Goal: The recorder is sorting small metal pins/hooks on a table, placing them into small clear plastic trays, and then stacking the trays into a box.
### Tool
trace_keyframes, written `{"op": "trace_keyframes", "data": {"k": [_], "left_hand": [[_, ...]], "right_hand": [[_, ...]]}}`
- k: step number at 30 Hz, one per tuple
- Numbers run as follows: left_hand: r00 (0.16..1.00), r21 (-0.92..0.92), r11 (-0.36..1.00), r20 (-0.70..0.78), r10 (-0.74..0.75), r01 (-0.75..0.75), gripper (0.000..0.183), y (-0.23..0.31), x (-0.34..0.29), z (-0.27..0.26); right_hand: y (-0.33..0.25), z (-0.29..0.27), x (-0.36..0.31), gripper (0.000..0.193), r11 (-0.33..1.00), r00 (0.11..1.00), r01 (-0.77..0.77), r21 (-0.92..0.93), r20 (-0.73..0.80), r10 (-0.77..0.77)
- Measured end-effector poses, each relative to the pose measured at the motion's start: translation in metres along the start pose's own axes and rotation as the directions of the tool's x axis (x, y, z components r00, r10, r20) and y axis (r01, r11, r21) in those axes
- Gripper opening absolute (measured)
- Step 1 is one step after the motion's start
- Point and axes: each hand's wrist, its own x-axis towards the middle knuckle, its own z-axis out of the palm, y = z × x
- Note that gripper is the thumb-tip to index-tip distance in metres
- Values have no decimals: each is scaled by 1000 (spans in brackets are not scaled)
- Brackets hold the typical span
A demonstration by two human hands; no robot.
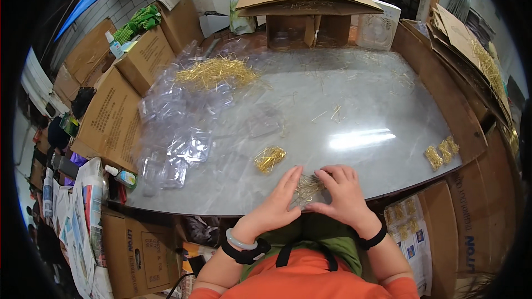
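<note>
Near the table's front edge, my left hand and my right hand curve around a loose bunch of thin gold wire pieces, one on each side. Their fingers and thumbs press on it from both sides. These pieces look like long pins or hooks; the exact kind is too fine to make out. Just beyond my left fingertips lies a small gold heap of similar wire pieces. Several clear plastic boxes are jumbled over the left of the grey table.
A larger heap of gold wire rests on the clear boxes at the back left. Several filled packs sit at the right edge. Cardboard boxes wall the left side, and a cardboard shelf stands at the back. A small bottle is at the left edge.
</note>
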Motion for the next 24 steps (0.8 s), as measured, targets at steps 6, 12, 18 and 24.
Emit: {"op": "trace_keyframes", "data": {"k": [6, 12, 18, 24], "left_hand": [[998, 51, 999, -56, 17, -14, 80, -7, -1, 11], [990, 52, 998, -137, 29, -22, 73, -9, 0, 13], [984, 39, 999, -174, 25, -19, 67, 3, 17, 26], [977, -96, 995, -212, 20, -41, 70, -6, 15, 33]], "right_hand": [[-8, 21, 0, 42, 999, 1000, 17, -43, -16, -18], [19, 15, 2, 46, 998, 997, 19, 63, 69, -24], [6, 7, 7, 52, 997, 992, 38, -70, -121, -46], [22, 16, 1, 45, 992, 998, -19, 124, 53, 13]]}}
